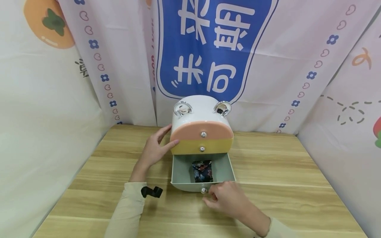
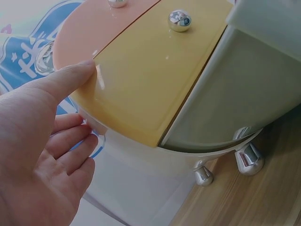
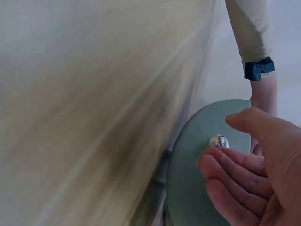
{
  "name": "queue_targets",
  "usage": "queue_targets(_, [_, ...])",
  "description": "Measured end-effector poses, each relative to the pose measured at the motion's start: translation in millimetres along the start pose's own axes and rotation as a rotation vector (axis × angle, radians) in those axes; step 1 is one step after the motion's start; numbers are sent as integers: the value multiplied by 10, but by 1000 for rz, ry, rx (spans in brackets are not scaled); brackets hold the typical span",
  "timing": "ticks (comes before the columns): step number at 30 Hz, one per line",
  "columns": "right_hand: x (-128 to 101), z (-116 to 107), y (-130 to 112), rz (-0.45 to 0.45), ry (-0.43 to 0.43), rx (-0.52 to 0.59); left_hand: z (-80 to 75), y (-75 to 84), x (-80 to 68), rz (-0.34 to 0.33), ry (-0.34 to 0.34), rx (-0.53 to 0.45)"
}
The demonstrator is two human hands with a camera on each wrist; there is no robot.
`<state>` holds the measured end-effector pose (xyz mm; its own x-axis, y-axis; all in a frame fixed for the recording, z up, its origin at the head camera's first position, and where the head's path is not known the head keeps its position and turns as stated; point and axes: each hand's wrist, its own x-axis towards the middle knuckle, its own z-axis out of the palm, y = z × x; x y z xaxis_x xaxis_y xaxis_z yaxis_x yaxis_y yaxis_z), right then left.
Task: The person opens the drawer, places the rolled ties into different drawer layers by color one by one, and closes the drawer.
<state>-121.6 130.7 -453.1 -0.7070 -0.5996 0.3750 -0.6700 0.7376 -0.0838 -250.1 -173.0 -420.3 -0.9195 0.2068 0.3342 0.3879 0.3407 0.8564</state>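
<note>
A wooden table (image 1: 268, 172) stands inside walls of pale cloth. The far cloth has a big blue sign (image 1: 214, 46) with white Chinese writing on it. The writing looks like 未来可期, but it hangs flipped, so I cannot read it for sure. Small blue flowers and pink hearts run along the edges of the cloth. On the far left there is a picture of an orange fruit (image 1: 49, 24).

A little white drawer box (image 1: 202, 109) sits in the middle of the table, at the far side. Its front faces the person. It has two silver rings on top and small silver feet. The top drawer (image 1: 201, 131) is pink and the middle drawer (image 1: 202, 147) is yellow. Both are pushed in. The bottom drawer (image 1: 202, 172) is grey-green and pulled out toward the person, so its long way runs from far to near. A dark cloth with flowers (image 1: 202, 171) lies in it.

The left hand (image 1: 154, 148) rests on the left side of the box. Its fingers are straight and a bit spread, and the thumb presses the edge of the yellow drawer front. The right hand (image 1: 226, 196) is at the near front of the open drawer, just beside its silver knob (image 1: 203, 190). Its fingers are loosely curled close to the knob. I cannot tell if they pinch it.
</note>
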Motion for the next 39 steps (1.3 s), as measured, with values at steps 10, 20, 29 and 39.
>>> queue_targets(10, [-8, 132, -81, 113, -84, 10, -6, 4, -3, -3, 3, 6])
queue_targets(20, [45, 195, -114, 167, -120, 7, 1, 12, -9, 3, 2, 11])
queue_targets(29, [100, 193, -133, 194, -127, -53, 6, 16, 7, 7, 2, 15])
queue_targets(39, [144, 159, -120, 201, -145, -18, -7, 10, 8, 3, 3, 16])
